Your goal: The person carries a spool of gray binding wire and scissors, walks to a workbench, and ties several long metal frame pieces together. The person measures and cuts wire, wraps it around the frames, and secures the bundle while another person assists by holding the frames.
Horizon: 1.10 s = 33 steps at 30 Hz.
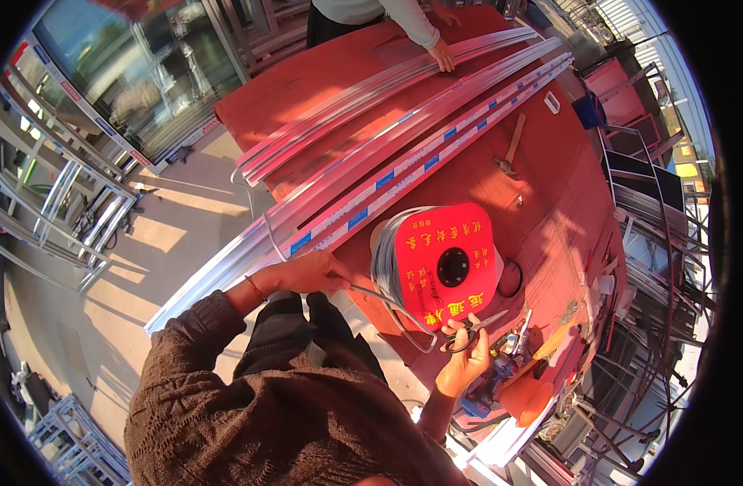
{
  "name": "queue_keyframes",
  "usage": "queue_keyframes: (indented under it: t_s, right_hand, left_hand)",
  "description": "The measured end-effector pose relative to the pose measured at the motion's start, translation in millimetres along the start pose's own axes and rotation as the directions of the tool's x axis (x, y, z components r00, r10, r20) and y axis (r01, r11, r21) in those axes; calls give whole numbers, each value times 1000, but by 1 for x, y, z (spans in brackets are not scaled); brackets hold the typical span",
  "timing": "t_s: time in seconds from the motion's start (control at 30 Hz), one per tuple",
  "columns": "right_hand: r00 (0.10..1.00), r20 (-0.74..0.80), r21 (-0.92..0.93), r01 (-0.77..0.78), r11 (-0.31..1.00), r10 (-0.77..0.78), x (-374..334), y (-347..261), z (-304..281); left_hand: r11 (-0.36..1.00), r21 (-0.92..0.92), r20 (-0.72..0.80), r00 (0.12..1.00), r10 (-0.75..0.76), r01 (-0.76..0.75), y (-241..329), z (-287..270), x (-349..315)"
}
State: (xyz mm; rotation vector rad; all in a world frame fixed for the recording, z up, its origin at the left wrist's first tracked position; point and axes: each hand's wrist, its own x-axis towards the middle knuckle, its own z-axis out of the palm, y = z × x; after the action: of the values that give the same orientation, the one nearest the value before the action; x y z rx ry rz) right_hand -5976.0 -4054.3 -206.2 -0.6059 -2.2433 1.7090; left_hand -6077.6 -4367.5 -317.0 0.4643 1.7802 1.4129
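Note:
My left hand (306,274) pinches a thin grey sealing strip (387,301) beside the near end of a long aluminium profile (363,212) with blue tags. The strip loops down from a big reel (436,263) with a red round label, standing on the red table (549,194). My right hand (464,356) holds scissors (468,334) by their handles, blades pointing right, just past the loop of the strip. Further aluminium profiles (371,89) lie across the table's far side.
Another person's hand (442,57) rests on the far profiles. A hammer (510,147) lies on the table right of the profiles. Small tools and an orange object (527,397) crowd the near right corner. Metal frames (55,202) and a glass door (136,73) stand left.

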Motion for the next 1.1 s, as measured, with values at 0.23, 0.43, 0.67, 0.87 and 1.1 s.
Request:
queue_keyframes:
  t_s: [0.23, 0.43, 0.67, 0.87, 1.1]
  right_hand:
    - [896, 413, 32, -194, 981, 163, 9, 4, 105]
    - [510, 802, -29, -487, 873, 310, 18, 26, 237]
    - [319, 905, -64, -554, 830, 283, 47, 59, 387]
    - [125, 940, -118, -752, 649, 316, 75, 109, 520]
    - [20, 939, -198, -785, 587, 343, 90, 167, 610]
  left_hand:
    - [821, -318, -946, 102, -308, -474, -125, -86, -301]
    - [912, -196, -510, -757, -409, -361, -251, -25, -458]
    - [830, -545, -692, -624, -364, 119, -299, 56, -471]
    - [802, -598, -768, -285, -573, 1, -241, 83, -379]
    - [756, -654, -739, -227, -634, 15, -201, 118, -293]
